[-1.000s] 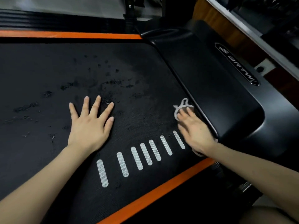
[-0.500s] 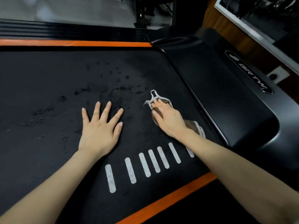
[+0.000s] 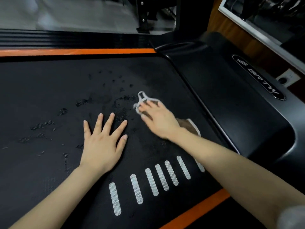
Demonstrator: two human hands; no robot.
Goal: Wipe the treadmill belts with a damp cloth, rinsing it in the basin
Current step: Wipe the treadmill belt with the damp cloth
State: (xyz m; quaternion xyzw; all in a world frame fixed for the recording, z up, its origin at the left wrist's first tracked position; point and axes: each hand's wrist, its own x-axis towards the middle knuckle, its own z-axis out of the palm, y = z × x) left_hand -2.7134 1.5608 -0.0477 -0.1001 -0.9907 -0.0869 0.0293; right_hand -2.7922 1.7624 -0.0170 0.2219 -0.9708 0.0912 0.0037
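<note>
The black treadmill belt [image 3: 49,100] fills most of the view, with wet patches and droplets near its middle. A brown cloth with a pale edge [image 3: 188,125] lies flat on the belt beside the motor cover. My right hand [image 3: 158,120] presses down on the cloth with straight fingers, hiding most of it. My left hand [image 3: 103,143] rests flat on the belt with its fingers spread, a short way left of the cloth. No basin is in view.
The glossy black motor cover [image 3: 231,100] with a logo badge rises at the right. Orange side rails run along the far edge [image 3: 77,51] and the near edge [image 3: 194,210]. Several white dashes [image 3: 155,180] mark the belt. A wall socket [image 3: 286,79] sits at the right.
My right hand has slid the cloth leftward across the belt, from beside the motor cover toward the wet patch. My left hand has stayed flat in place.
</note>
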